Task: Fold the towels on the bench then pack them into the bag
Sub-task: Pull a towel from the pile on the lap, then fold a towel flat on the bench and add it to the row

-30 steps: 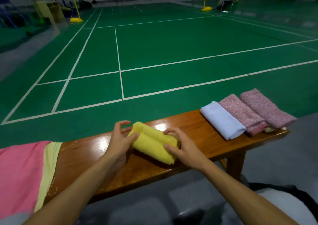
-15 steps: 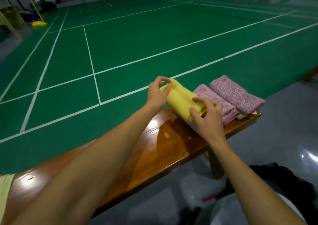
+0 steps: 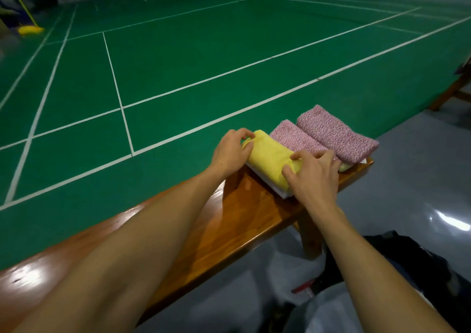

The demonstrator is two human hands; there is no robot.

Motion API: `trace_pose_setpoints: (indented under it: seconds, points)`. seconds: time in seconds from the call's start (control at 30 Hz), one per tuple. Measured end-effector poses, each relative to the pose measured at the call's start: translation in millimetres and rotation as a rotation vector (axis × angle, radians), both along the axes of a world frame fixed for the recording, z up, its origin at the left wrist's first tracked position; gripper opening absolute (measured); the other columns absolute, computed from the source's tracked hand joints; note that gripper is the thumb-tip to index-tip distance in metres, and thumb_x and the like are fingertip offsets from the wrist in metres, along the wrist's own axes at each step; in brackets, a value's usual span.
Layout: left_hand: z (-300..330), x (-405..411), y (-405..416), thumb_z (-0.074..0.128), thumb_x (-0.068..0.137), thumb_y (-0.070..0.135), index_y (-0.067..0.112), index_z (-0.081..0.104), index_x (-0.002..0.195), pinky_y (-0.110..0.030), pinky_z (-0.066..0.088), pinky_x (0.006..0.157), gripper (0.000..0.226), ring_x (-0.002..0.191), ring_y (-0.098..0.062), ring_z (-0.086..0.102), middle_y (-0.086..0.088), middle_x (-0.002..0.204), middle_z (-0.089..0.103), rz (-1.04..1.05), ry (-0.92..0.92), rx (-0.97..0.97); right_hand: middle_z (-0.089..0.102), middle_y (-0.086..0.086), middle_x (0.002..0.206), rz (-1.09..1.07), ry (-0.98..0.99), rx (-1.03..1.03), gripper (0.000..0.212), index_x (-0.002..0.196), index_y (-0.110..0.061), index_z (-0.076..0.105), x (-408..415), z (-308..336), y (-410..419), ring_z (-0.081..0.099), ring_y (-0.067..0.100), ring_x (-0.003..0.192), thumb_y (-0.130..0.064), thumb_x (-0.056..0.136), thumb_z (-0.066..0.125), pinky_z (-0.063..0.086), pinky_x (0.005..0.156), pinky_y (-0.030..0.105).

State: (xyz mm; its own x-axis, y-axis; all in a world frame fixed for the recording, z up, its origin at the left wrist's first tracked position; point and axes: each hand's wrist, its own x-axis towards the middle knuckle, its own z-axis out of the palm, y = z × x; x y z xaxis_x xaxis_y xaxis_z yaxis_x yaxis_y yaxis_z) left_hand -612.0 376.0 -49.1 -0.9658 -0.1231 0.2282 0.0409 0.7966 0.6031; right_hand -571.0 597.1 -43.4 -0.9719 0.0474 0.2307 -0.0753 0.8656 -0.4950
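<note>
The folded yellow towel [image 3: 270, 160] lay just right of the frame's middle, on top of a white towel [image 3: 276, 189] of which only a thin edge showed beneath it, near the right end of the wooden bench [image 3: 229, 225]. The left hand [image 3: 230, 151] held the yellow towel's far end, fingers curled over its upper edge. The right hand [image 3: 314, 173] sat at the near end, fingers spread and bent, fingertips pressing down on the cloth and the thumb against its near side; whether it truly gripped the towel or only pressed on it could not be told.

Touching the yellow towel on its right side lay a folded pink speckled towel [image 3: 293, 139], partly hidden by the right hand, and beside that a second pink speckled towel [image 3: 336, 135] at the very end of the bench. A bit of pale yellowish cloth [image 3: 344, 167] peeked out below them.

In the lower right of the frame, on the grey floor [image 3: 420, 179], a dark bag [image 3: 420, 269] with pale material in front of it was visible, blurred. A green court [image 3: 204, 52] with white lines filled the upper frame, with yellow post bases [image 3: 30, 30] at the upper left and top. Part of another wooden bench [image 3: 453, 88] showed at the right edge. No writing or labels could be read.
</note>
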Motion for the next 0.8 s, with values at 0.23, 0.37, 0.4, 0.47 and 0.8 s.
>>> trace_pose_setpoints:
  seconds: [0.23,0.37,0.4,0.47,0.8]
  points:
    - [48.4,69.2,-43.8,0.061,0.094,0.027,0.028,0.073,0.101,-0.041,0.06,0.082,0.013,0.083,-0.004,0.068,0.019,0.092,0.071,0.014,0.115,0.036,0.055,0.002,0.111,0.126,0.193,-0.226,0.025,0.111,-0.023,0.067,8.6,14.9,-10.6,0.053,0.021,0.104,-0.04,0.093,0.065,0.042,0.082,0.035]
    - [67.7,140.2,-76.9,0.061,0.089,0.028,0.029,0.073,0.094,-0.04,0.06,0.078,0.013,0.08,-0.01,0.07,0.016,0.087,0.075,0.019,0.132,0.047,0.059,0.001,0.104,0.35,0.31,-0.307,0.013,0.103,-0.018,0.066,31.0,20.7,-37.9,0.057,0.017,0.09,-0.029,0.096,0.065,0.052,0.074,0.038]
    - [70.4,160.5,-84.9,0.062,0.089,0.027,0.028,0.073,0.094,-0.04,0.059,0.078,0.012,0.08,-0.009,0.071,0.016,0.087,0.075,0.031,0.132,0.052,0.059,0.001,0.102,0.395,0.338,-0.31,0.012,0.102,-0.016,0.066,40.5,22.5,-47.4,0.057,0.015,0.087,-0.027,0.097,0.066,0.053,0.073,0.039]
    - [72.1,203.3,-102.3,0.062,0.09,0.027,0.027,0.074,0.094,-0.04,0.059,0.078,0.013,0.081,-0.008,0.07,0.016,0.087,0.075,0.055,0.121,0.052,0.06,0.002,0.1,0.505,0.385,-0.293,0.01,0.101,-0.014,0.066,62.6,24.6,-69.3,0.058,0.015,0.085,-0.024,0.098,0.066,0.054,0.072,0.038]
    - [72.3,416.5,-220.4,0.068,0.096,0.03,0.027,0.075,0.094,-0.033,0.057,0.074,0.008,0.079,-0.004,0.067,0.015,0.086,0.074,0.256,-0.026,-0.084,0.054,-0.014,0.095,0.997,0.264,-0.178,0.008,0.097,-0.024,0.064,191.8,17.1,-209.3,0.051,0.002,0.08,-0.031,0.096,0.066,0.05,0.068,0.028]
